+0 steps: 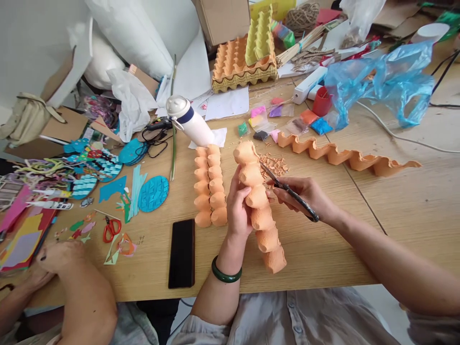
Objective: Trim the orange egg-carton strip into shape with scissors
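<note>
My left hand point(240, 206) is wrapped round an orange egg-carton strip point(261, 215), a row of several cups held at a slant above the table. In my right hand point(305, 194) are black-handled scissors point(296, 196), their blades against the strip's right edge near its upper end. Small orange scraps point(273, 164) lie in a pile behind the blades. Two trimmed cup strips point(210, 187) stand side by side left of my left hand. A zigzag orange carton piece point(345, 155) lies at the right.
A black phone point(181, 254) lies near the front edge, and a white bottle point(190, 120) leans behind the cup strips. Egg trays point(239, 62), clay packets point(258, 120) and a blue plastic bag point(384, 81) are farther back. Another person's hands point(59, 258) rest at the left beside red scissors point(111, 228).
</note>
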